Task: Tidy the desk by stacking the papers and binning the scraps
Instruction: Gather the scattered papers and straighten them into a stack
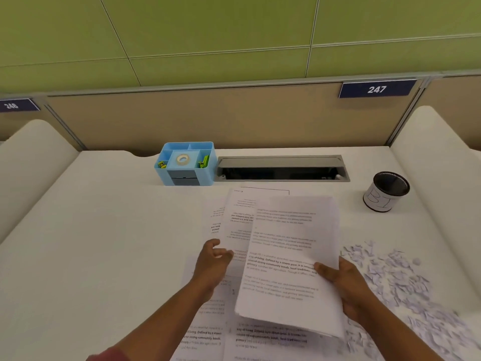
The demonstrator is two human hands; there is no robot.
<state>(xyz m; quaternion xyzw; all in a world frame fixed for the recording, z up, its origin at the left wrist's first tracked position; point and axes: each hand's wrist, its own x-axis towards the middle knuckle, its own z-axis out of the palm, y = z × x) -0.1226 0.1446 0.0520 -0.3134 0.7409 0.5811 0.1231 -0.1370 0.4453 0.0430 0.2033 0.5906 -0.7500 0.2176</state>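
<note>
Gathering loose sheets into one stack; scraps not yet binned.

Right hand (350,290) grips a held sheaf of papers (289,259) by its right edge, thumb on top, tilted above the worktop (104,230). Left hand (212,264) hovers with fingers loosely spread, holding nothing, over the loose sheets (234,220) still fanned on the worktop. Judgement: slide the left-hand sheets under the sheaf, then tap edges square. Scraps (395,277) lie to the right; bin cup (386,191) stands beyond them.

Partition sign (376,89) reads "247"; left sign (15,105) "246"; cup (385,192) "BI".
</note>
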